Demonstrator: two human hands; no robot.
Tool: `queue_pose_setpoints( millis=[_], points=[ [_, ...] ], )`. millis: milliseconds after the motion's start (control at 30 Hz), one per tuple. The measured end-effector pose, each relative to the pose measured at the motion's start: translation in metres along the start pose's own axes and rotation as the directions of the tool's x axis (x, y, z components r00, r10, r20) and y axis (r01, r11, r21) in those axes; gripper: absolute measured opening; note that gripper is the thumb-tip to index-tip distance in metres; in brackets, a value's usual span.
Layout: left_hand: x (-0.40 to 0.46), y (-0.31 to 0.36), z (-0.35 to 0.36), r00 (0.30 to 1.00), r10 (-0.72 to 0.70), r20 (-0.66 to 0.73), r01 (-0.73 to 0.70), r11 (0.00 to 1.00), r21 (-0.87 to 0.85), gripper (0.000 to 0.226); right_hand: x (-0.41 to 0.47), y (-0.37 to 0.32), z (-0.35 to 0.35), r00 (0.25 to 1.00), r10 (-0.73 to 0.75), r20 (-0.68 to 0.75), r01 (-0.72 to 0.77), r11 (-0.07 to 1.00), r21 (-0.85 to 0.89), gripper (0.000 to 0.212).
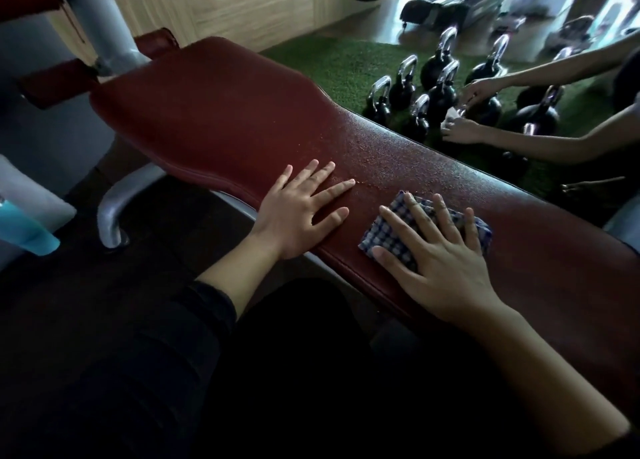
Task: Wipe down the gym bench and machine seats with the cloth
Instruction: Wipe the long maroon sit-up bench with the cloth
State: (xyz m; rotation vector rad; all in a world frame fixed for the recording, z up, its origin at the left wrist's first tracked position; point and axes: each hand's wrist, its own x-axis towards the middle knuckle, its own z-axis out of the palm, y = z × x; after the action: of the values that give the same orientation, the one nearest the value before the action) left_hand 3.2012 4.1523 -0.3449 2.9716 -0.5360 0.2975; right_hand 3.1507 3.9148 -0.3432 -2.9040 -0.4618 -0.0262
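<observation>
The checked cloth (424,231) lies flat on the dark red bench (225,112), pinned under the right hand (438,250), whose fingers (420,212) are spread straight and press down on the fabric rather than curling round it. The left hand (298,212) rests bare on the pad just beside it, nearer the wide end, fingers splayed flat and holding nothing.

The bench runs long from the broad, flared end at upper left down to the narrow end at lower right, and the cloth sits about midway along it, close to the near edge. A band of fine droplets (346,143) shows on the pad just beyond and to the left of the cloth, so the likeliest stroke is away from the body and toward the wide end. The right hand is the one to make it; the left lies in that path and would need to shift.

The pad offers open room both ways along its length. Past the far edge, kettlebells (440,91) stand on green turf (329,63), where another person's hands (464,131) are busy.
</observation>
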Motion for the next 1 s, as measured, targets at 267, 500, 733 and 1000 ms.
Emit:
queue_pose_setpoints(
  millis=[267, 500, 733, 1000],
  points=[
    [0.003, -0.017, 0.003, 0.997, -0.044, -0.061, 0.044, 0.999, -0.008, 0.06, 0.018, -0.018, 0.002, 1.0, 0.003, 0.03, -0.003, 1.0, -0.03, 0.071],
    [0.003, -0.018, 0.003, 0.997, -0.047, -0.057, 0.045, 0.998, -0.039, 0.061, -0.014, -0.029, 0.016, 0.968, -0.251, -0.002, 0.249, 0.961, -0.122, 0.062],
    [0.002, -0.017, 0.008, 0.993, -0.057, -0.1, 0.052, 0.998, -0.048, 0.056, -0.005, 0.013, -0.001, 0.991, -0.129, 0.043, 0.131, 0.99, -0.059, 0.063],
    [0.002, -0.017, 0.008, 0.993, -0.045, -0.108, 0.041, 0.998, -0.037, 0.056, -0.001, -0.036, 0.014, 0.948, -0.318, 0.026, 0.318, 0.934, -0.162, 0.059]
  ],
)
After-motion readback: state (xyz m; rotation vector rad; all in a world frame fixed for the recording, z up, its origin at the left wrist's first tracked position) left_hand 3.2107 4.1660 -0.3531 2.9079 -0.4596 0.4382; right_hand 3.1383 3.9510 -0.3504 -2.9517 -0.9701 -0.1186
